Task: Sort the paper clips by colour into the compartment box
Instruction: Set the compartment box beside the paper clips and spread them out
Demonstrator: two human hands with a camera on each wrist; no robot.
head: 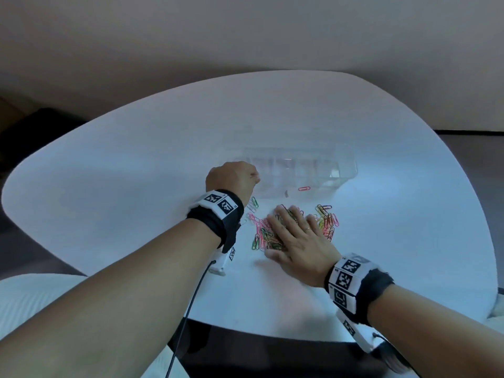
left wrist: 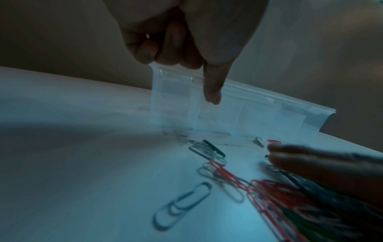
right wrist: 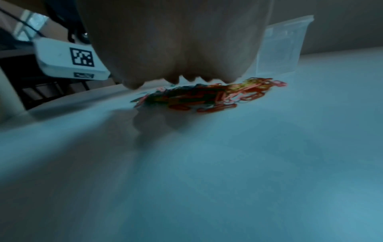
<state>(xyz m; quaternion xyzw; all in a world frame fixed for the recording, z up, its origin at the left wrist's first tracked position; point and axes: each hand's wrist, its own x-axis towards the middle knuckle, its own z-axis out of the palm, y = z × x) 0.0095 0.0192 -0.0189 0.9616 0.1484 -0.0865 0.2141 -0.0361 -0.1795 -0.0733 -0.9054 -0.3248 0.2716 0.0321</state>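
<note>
Resting flat with fingers spread, the right hand [head: 297, 242] is laid over the pile of coloured paper clips [head: 266, 236] on the white tabletop [head: 136, 165]; nothing is pinched by it. Pink, green, yellow and orange clips are seen fanning out on both sides of the fingers [head: 286, 214]. Beyond the pile, towards the far side, the clear compartment box [head: 313, 170] is set on the tabletop, its compartments shown side by side in the left wrist view. The left end of the box is gripped by the left hand [head: 231, 180]: the fingers are curled over the rim and the thumb [left wrist: 211, 85] is pressed down the near wall. One red clip [head: 304, 188] is seen alone just beside the box's near wall. A pale clip [left wrist: 182, 204] lies apart on the left. Marker-printed wristbands [head: 346, 282] are worn on both wrists.
</note>
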